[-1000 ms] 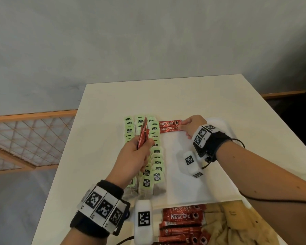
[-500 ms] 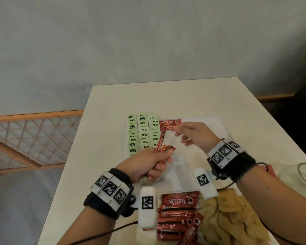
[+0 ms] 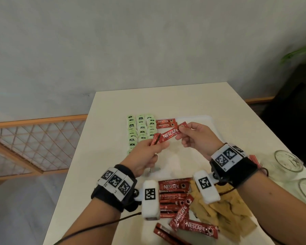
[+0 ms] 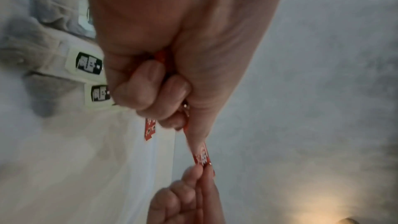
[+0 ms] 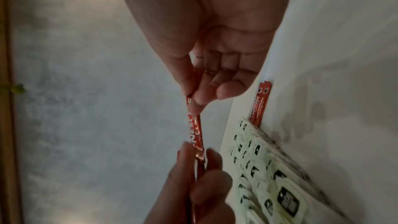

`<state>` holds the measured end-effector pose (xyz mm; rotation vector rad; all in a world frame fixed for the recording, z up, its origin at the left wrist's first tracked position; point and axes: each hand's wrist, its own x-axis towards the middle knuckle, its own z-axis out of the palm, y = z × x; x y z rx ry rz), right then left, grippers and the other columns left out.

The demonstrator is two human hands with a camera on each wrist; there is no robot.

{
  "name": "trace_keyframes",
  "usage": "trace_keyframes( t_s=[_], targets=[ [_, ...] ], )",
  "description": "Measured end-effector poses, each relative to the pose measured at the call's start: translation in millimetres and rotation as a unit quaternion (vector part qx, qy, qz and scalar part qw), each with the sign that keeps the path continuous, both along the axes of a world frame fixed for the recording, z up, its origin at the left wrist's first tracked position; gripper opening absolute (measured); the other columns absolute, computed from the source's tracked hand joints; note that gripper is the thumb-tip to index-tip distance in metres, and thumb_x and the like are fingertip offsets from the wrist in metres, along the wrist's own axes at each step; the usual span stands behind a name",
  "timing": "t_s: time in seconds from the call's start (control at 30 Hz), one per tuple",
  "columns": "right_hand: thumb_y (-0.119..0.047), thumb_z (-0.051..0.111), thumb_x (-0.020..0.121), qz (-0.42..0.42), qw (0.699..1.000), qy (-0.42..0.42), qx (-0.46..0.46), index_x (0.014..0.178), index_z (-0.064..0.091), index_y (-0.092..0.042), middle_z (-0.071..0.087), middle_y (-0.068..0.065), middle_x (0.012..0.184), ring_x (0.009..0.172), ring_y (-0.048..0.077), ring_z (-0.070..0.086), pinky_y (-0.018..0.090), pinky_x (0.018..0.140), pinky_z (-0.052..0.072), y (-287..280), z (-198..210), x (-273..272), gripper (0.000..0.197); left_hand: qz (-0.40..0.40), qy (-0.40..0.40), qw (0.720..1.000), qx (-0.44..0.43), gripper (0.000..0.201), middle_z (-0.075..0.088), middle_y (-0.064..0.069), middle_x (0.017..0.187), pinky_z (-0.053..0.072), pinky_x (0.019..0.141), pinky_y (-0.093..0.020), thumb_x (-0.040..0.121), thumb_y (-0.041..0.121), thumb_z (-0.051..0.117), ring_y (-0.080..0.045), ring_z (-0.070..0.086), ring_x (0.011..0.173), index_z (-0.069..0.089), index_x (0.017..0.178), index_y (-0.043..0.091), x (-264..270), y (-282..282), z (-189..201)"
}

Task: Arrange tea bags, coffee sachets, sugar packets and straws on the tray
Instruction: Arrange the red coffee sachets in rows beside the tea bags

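Above the white tray (image 3: 208, 121), my right hand (image 3: 193, 137) pinches the far end of a red Nescafe coffee sachet (image 3: 171, 134). My left hand (image 3: 148, 152) grips a small bunch of red sachets (image 3: 155, 138) and still touches that sachet's near end. In the right wrist view thumb and forefinger pinch the sachet (image 5: 194, 125); in the left wrist view my curled fingers (image 4: 148, 88) hold the bunch. Two sachets (image 3: 165, 123) lie flat at the tray's far edge. Green tea bags (image 3: 140, 129) lie in three columns on the tray's left part.
Near me lies a loose heap of red sachets (image 3: 177, 200) and a pile of brown sugar packets (image 3: 224, 214). Two glass jars (image 3: 288, 163) stand at the table's right edge. A wooden lattice rail (image 3: 34, 144) runs left of the table.
My right hand left the sachet it laid at the tray's far edge, came back to my left hand and took the end of another sachet. Two sachets now lie on the tray.
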<state>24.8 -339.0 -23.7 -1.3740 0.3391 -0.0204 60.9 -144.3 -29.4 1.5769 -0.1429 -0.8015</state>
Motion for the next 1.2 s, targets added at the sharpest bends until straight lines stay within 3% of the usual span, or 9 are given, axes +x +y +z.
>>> trace_keyframes(
  t_s=[0.13,0.33,0.47,0.63,0.77,0.9,1.03,1.13,1.2],
  targets=[
    [-0.009,0.056,0.096,0.014,0.999,0.007,0.03,0.09,0.053,-0.007,0.072,0.016,0.078,0.05,0.016,0.057,0.025,0.052,0.05,9,3,-7,0.007,0.101,-0.045,0.993,-0.029,0.025,0.03,0.001,0.062,0.019,0.037,-0.021,0.091,0.028,0.069,-0.009,0.02,0.041,0.05,0.078,0.017,-5,-11,5],
    [-0.007,0.069,0.086,0.064,0.995,0.045,-0.067,0.09,0.069,-0.001,0.073,0.016,0.088,0.057,0.014,0.056,0.025,0.06,0.051,0,9,-11,0.007,0.088,-0.124,0.988,0.015,0.03,0.036,0.007,0.054,0.025,0.036,-0.018,0.091,0.026,0.069,-0.006,0.027,0.036,0.051,0.07,0.016,-4,-5,9],
    [-0.018,0.078,0.079,0.107,0.987,0.038,-0.116,0.093,0.075,-0.002,0.072,0.012,0.081,0.053,0.012,0.053,0.024,0.056,0.048,4,10,-6,0.022,0.052,-0.147,0.987,0.037,0.032,0.038,0.014,0.044,0.025,0.036,-0.018,0.09,0.029,0.07,-0.006,0.029,0.034,0.049,0.07,0.015,-6,-11,8],
    [-0.023,0.082,0.075,0.063,0.986,0.058,-0.145,0.081,0.072,-0.004,0.065,0.004,0.064,0.047,0.012,0.045,0.023,0.05,0.041,-4,0,5,0.022,0.089,-0.125,0.988,0.03,0.028,0.037,0.01,0.051,0.026,0.038,-0.02,0.094,0.023,0.064,-0.005,0.03,0.036,0.048,0.073,0.015,-2,-14,0],
    [-0.01,0.074,0.082,0.035,0.995,0.061,-0.065,0.091,0.071,0.0,0.069,0.011,0.075,0.051,0.011,0.051,0.022,0.053,0.049,-12,-8,13,0.013,0.113,-0.113,0.987,0.017,0.023,0.037,0.008,0.054,0.026,0.036,-0.018,0.095,0.023,0.064,-0.004,0.03,0.036,0.053,0.075,0.017,10,-15,-4],
    [-0.006,0.063,0.091,0.018,0.997,0.073,-0.015,0.102,0.068,0.003,0.071,0.014,0.086,0.059,0.014,0.061,0.027,0.066,0.059,-26,-17,31,0.015,0.126,-0.091,0.988,-0.01,0.016,0.041,0.007,0.061,0.029,0.038,-0.018,0.095,0.025,0.063,-0.005,0.033,0.04,0.056,0.088,0.013,25,-14,-4],
    [-0.011,0.069,0.088,-0.033,0.983,0.137,-0.122,0.099,0.07,-0.001,0.069,0.013,0.089,0.06,0.014,0.058,0.028,0.067,0.059,-46,-36,57,0.015,0.176,-0.033,0.984,-0.016,0.011,0.051,0.0,0.075,0.035,0.045,-0.023,0.097,0.02,0.047,-0.009,0.042,0.051,0.054,0.098,0.012,45,-8,-4],
    [-0.016,0.072,0.087,-0.045,0.956,0.197,-0.213,0.1,0.071,-0.004,0.061,0.007,0.07,0.056,0.016,0.051,0.022,0.053,0.052,-54,-57,73,0.018,0.193,-0.027,0.981,-0.027,0.017,0.055,-0.005,0.077,0.042,0.048,-0.028,0.1,0.015,0.042,-0.014,0.05,0.054,0.057,0.107,0.009,51,-2,-7],
    [-0.017,0.072,0.086,-0.043,0.943,0.203,-0.26,0.099,0.072,-0.003,0.059,0.005,0.066,0.056,0.016,0.05,0.023,0.054,0.047,-54,-69,85,0.019,0.188,-0.025,0.981,-0.043,0.017,0.059,-0.008,0.08,0.051,0.051,-0.032,0.103,0.017,0.043,-0.019,0.057,0.058,0.058,0.108,0.01,53,3,-8]
  ],
)
